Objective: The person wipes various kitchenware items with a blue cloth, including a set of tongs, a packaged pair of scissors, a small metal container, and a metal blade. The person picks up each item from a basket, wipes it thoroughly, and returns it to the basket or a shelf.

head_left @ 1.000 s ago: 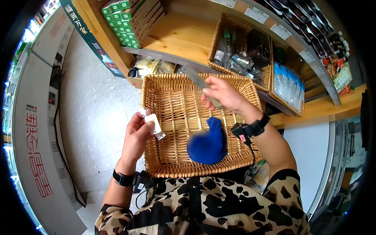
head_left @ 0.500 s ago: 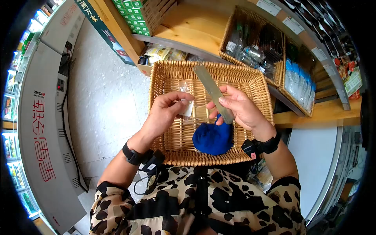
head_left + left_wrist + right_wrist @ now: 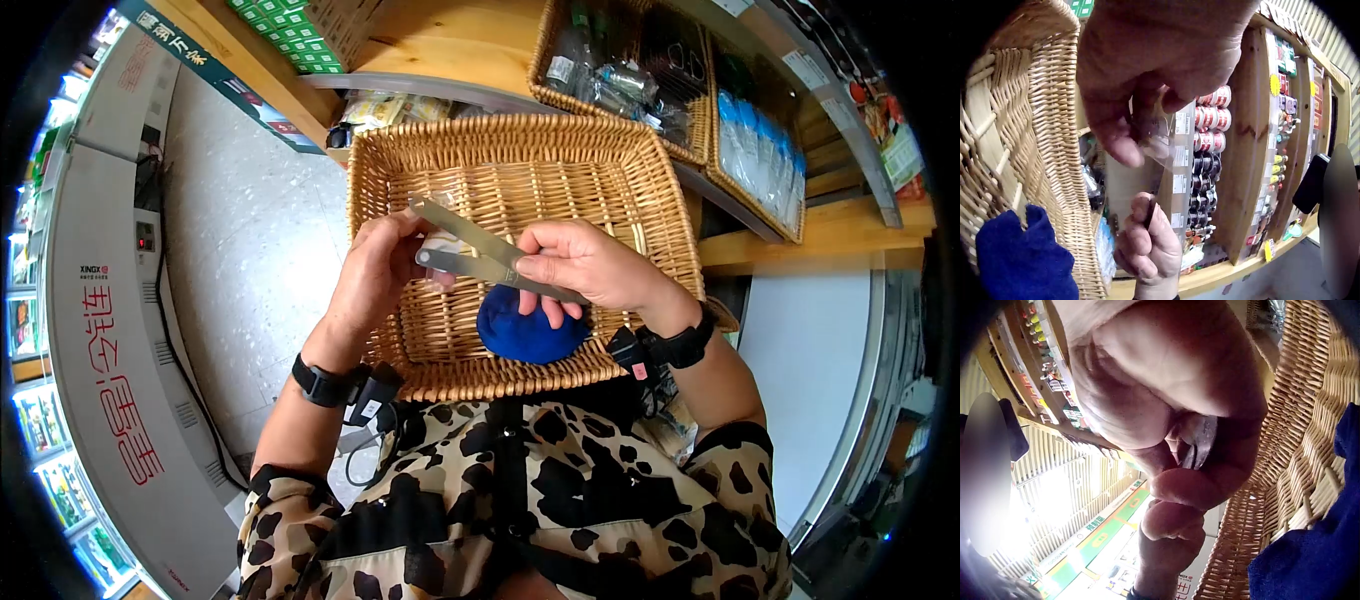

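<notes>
In the head view, my right hand point(image 3: 585, 268) pinches two flat metal strips point(image 3: 470, 235), which fan apart in a narrow V toward the left. My left hand point(image 3: 375, 262) is at their far ends, fingertips right by the upper strip's tip. It pinches a clear plastic packet point(image 3: 1159, 145), seen in the left wrist view; in the head view the strips partly cover it. Below the right fingers, a bunched blue cloth point(image 3: 530, 328) lies in the wicker basket point(image 3: 520, 130). In the right wrist view, curled fingers hide most of the strips.
Behind the basket stands a wooden shelf point(image 3: 460, 55) with green-and-white boxes point(image 3: 305, 30) at the left. Smaller wicker baskets of packaged goods point(image 3: 625, 75) and blue-topped packets point(image 3: 755, 150) sit at the right. A white refrigerated cabinet point(image 3: 105, 330) runs along the left side.
The metal piece, seen as one strip before, now shows as two spread strips. My left hand has brought the packet from the basket's left side inward, up to the strips' ends.
</notes>
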Demonstrator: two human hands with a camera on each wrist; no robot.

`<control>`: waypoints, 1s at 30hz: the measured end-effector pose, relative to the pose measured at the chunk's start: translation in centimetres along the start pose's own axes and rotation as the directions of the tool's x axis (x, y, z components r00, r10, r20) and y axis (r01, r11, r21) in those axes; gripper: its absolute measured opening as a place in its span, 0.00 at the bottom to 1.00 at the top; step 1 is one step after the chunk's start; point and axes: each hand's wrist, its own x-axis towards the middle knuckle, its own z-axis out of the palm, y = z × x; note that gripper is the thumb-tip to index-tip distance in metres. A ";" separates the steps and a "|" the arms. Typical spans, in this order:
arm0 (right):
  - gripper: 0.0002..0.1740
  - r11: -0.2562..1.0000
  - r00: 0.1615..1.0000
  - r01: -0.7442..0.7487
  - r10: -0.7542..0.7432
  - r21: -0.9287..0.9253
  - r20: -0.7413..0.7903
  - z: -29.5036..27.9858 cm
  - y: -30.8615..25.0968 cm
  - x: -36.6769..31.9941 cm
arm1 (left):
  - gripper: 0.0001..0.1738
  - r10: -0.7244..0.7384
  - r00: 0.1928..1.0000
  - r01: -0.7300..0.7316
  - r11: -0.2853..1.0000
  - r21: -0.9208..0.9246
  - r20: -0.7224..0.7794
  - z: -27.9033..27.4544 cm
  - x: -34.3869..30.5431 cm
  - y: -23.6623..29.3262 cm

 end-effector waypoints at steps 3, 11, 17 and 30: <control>0.11 0.997 1.000 -0.027 0.026 -0.072 -0.011 -0.3 -0.5 -0.4 | 0.18 -0.025 0.998 0.021 0.997 0.068 0.060 -0.5 0.2 -0.6; 0.11 0.976 0.994 -0.109 0.111 -0.189 0.005 -1.5 -1.0 -1.4 | 0.21 -0.024 0.990 0.009 0.994 0.112 0.137 -0.6 0.2 -0.9; 0.09 0.961 0.991 -0.119 0.130 -0.252 0.027 -2.1 -0.4 -1.8 | 0.11 0.032 0.992 -0.075 0.930 0.360 0.124 1.0 0.1 -0.6; 0.18 0.957 0.971 0.219 -0.196 0.191 -0.135 -3.9 0.2 -3.1 | 0.15 0.018 0.998 -0.037 0.950 0.310 0.063 2.2 0.9 -1.4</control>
